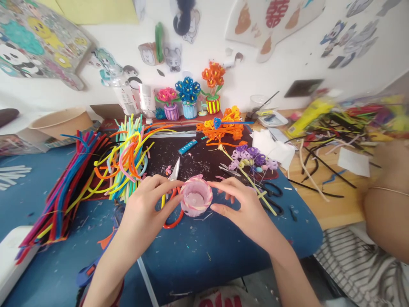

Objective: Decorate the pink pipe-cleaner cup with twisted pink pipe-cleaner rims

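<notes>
A small round pink pot with a pink-and-cream twisted rim is held between my two hands, its open top facing up. My left hand pinches its left side with thumb and forefinger. On the opposite side, the forefinger and thumb of my right hand grip the rim and wall. Scissors with red-orange handles lie partly hidden behind the pot and my left fingers. Purple pipe-cleaner flowers and black-handled scissors lie beyond my right hand.
Bundled pipe cleaners and a pastel heap lie left. A blue lighter lies on the dark mat. Potted flowers line the wall. A blue glue gun sits near my left forearm. Another person's arm is at right.
</notes>
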Available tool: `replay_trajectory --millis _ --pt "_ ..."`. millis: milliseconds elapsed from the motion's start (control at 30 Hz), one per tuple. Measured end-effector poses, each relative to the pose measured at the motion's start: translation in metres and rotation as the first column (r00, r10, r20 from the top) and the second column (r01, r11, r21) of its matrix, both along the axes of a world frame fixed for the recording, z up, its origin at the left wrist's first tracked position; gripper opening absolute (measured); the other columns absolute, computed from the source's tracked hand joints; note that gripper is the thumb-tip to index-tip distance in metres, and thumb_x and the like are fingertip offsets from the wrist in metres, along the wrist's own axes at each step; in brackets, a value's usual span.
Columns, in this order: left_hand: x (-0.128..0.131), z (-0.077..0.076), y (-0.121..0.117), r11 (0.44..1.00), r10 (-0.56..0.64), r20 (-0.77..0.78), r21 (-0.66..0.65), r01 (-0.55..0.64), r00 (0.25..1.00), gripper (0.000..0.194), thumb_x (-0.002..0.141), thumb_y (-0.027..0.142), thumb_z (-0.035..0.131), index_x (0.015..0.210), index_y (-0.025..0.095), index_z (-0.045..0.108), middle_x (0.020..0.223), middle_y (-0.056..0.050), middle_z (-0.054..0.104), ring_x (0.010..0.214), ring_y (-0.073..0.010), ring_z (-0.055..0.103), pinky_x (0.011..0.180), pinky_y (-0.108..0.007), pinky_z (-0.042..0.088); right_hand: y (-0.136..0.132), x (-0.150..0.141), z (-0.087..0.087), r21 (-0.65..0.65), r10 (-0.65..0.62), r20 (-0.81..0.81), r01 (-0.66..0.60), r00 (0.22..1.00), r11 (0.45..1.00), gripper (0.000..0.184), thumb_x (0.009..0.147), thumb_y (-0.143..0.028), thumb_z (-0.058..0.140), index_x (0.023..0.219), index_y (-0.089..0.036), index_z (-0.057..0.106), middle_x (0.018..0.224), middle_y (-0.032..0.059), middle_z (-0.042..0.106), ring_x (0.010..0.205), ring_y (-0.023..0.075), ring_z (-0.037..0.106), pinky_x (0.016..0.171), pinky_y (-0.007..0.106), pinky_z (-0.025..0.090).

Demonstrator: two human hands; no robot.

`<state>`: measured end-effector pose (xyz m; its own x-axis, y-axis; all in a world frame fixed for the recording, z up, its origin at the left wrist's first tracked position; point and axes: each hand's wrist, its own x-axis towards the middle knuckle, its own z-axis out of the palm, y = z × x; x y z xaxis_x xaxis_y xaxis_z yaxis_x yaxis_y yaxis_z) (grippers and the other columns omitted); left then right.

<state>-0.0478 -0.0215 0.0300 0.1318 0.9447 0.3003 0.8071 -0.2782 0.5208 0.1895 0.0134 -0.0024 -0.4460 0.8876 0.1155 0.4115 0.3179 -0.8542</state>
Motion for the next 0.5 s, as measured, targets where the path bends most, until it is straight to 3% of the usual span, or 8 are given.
replay_trajectory --millis 500 --pt "0.0005 -0.0036 0.0002 0.999 -0.041 -0.1 -0.006 0.041 0.994 0.028 0.09 0.034 0.059 0.11 0.018 0.068 0.089 -0.004 0.058 0.086 -0.019 0.055 0.078 -0.033 0.043 0.0002 -0.0063 0.0091 0.011 -0.019 0.023 0.019 1.0 1.0 0.039 0.084 -0.029 0.071 0.122 -0.029 0.063 0.102 0.0023 0.06 0.086 0.0169 0.057 0.076 0.029 0.048"
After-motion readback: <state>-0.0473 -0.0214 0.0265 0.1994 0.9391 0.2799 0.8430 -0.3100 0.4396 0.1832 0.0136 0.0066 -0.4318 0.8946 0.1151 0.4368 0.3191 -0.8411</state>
